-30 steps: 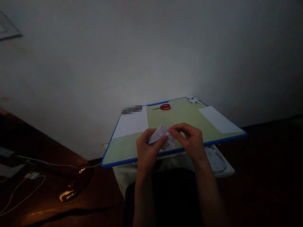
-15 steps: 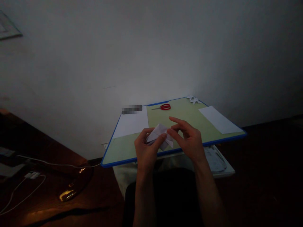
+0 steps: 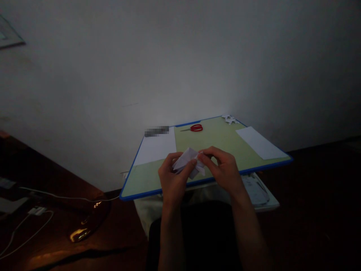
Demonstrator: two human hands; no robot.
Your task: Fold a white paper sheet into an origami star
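A piece of folded white paper (image 3: 188, 156) with pointed corners is held above the near part of a pale green table (image 3: 208, 140). My left hand (image 3: 173, 177) grips it from the left, the thumb lying across its front and the fingers behind. On the other side, my right hand (image 3: 222, 165) pinches the paper's right edge between thumb and forefinger. The back of the folded paper and the fingertips behind it are hidden.
Red-handled scissors (image 3: 195, 128) lie toward the table's back edge. White sheets (image 3: 155, 146) cover the left side, and another white sheet (image 3: 261, 143) lies at the right. Small folded paper pieces (image 3: 229, 119) sit in the back right corner, near the wall (image 3: 180, 56).
My right forefinger, raised and apart half a second ago, has come down to meet the thumb on the paper's right edge. The left hand keeps its hold.
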